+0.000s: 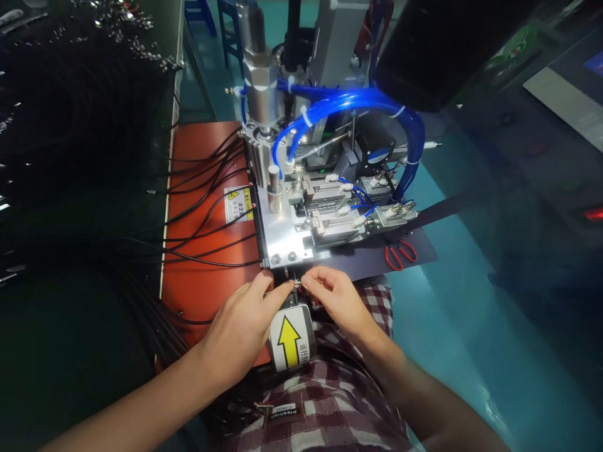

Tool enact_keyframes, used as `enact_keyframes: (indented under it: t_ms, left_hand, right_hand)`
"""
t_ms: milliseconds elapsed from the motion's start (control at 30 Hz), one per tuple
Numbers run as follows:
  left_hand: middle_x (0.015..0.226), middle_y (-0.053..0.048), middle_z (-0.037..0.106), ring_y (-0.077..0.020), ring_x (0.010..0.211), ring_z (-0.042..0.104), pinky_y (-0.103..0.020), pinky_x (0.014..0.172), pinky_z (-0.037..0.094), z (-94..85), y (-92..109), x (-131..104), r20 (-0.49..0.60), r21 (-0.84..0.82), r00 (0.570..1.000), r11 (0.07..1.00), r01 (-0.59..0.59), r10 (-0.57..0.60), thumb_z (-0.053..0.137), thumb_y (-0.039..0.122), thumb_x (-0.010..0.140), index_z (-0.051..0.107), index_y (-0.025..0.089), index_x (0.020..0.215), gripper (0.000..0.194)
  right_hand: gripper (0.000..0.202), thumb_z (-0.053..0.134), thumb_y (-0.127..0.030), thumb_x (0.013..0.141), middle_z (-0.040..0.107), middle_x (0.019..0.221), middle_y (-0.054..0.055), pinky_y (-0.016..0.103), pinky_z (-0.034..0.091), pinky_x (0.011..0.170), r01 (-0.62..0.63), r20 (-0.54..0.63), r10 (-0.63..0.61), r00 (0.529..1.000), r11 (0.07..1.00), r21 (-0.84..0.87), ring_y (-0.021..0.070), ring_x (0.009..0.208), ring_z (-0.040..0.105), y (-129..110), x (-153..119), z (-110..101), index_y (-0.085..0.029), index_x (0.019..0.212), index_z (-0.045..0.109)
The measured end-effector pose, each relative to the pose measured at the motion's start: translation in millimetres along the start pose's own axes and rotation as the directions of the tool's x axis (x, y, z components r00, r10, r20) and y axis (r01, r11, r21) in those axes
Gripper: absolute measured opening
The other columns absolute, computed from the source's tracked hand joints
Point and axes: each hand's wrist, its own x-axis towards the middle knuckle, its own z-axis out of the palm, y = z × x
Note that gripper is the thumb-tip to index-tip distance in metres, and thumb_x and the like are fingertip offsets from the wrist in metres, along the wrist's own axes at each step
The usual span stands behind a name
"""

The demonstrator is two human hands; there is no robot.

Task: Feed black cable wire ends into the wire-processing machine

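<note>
At the front edge of a metal machine (285, 242), my two hands meet over a small dark fixture. My left hand (245, 320) is closed, its thumb reaching to a tiny bundle of thin red and pale wires (298, 285). Facing it from the other side, my right hand (336, 295) pinches these wires between thumb and forefinger. Their exact ends are too small to make out. Just below the fingertips is a white label with a yellow arrow (288, 339) on the machine's front.
Several black cables (207, 207) lie across an orange-red panel (193, 147) on the left. Blue air tubes (353, 100) arch over the machine's cylinders. Red-handled scissors (400, 256) rest at the right edge. A dark heap of cables (85, 119) fills the far left.
</note>
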Motion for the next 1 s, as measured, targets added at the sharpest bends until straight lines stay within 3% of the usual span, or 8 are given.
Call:
enact_keyframes:
  t_ms: [1000]
  left_hand:
    - [0.084,-0.007,0.053,-0.019,0.064,0.054,-0.031,0.054,0.049,-0.4,3.1,0.9,0.009,0.117,0.999,0.992,-0.046,0.045,0.046,0.006,0.082,0.055,0.014,0.12,0.039]
  right_hand:
    - [0.026,0.061,-0.038,0.076,0.045,0.055,-0.005,0.023,0.031,0.048,-0.008,0.042,0.008,0.999,1.0,0.002,0.0092,0.048,0.039,0.3,2.5,-1.6,-0.016,0.064,0.052]
